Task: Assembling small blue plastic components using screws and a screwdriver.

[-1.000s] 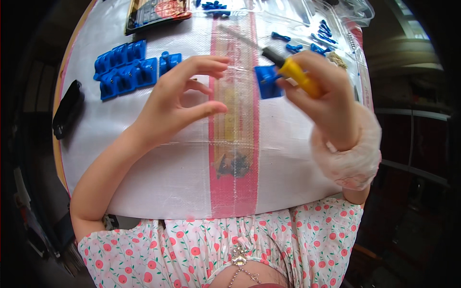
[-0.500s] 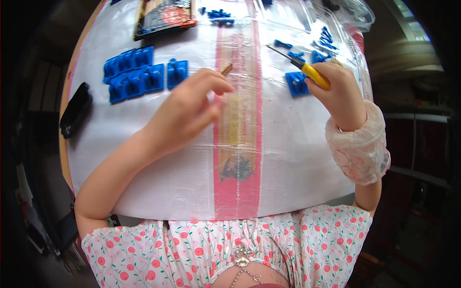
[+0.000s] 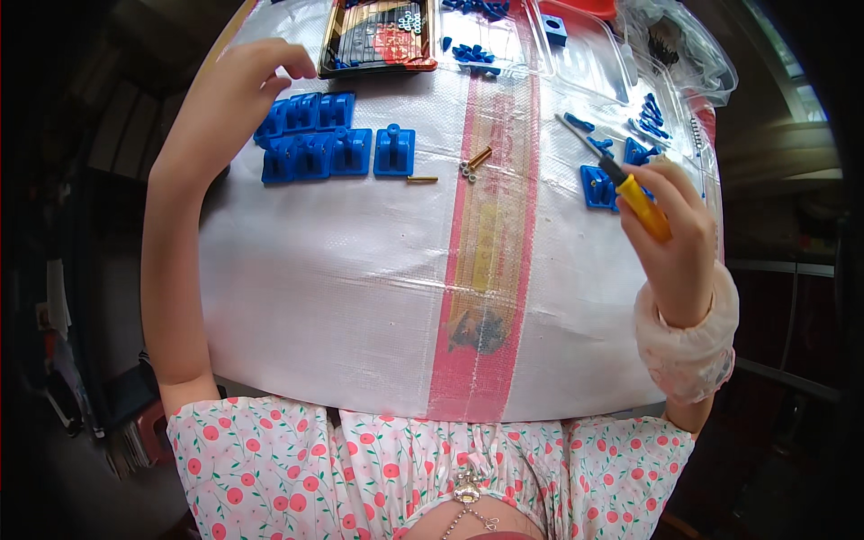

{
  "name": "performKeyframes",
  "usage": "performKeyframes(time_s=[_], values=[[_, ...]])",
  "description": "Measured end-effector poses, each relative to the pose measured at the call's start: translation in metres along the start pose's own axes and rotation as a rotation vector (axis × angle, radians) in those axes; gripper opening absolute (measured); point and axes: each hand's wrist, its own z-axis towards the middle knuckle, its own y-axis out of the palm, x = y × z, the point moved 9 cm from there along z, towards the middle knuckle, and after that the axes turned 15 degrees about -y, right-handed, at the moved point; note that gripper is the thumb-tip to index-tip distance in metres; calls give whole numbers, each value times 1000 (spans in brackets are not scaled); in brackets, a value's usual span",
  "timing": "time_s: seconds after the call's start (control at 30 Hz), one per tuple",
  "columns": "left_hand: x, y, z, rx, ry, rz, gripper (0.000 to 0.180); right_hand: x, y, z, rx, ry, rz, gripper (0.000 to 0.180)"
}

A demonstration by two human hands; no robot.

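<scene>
My right hand grips a screwdriver with a yellow handle and black collar, its metal shaft pointing up and left. Beneath the collar lies a blue plastic part with a square base. My left hand hovers at the far left, fingers curved and parted, with nothing visible in them. Its fingertips are beside the black tray, above two rows of blue plastic brackets. A single blue bracket stands to their right. Near it lie a brass rod, brass screws and small nuts.
Small blue parts lie in a clear tray at the back. More blue pieces are at the right, by a clear plastic bag. A white woven sheet with a pink stripe covers the table.
My left hand has swung away to the far left from beside the brass screws, uncovering them and the nuts. My right hand keeps the screwdriver. The whole view has shifted.
</scene>
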Motion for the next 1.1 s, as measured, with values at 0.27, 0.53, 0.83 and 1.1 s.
performKeyframes(time_s=[0.27,0.53,0.83,1.1], values=[[20,34,-9,-90,98,146,31,-7,40,-30,-264,15,157,20],[16,36,1,-163,-3,128,30,10,49,-43,-364,99,55,18],[18,25,6,-106,41,35,27,5,49,-38,-375,-41,-116,15],[33,11,6,-23,111,111,27,-1,19,-11,-326,-66,-198,13]])
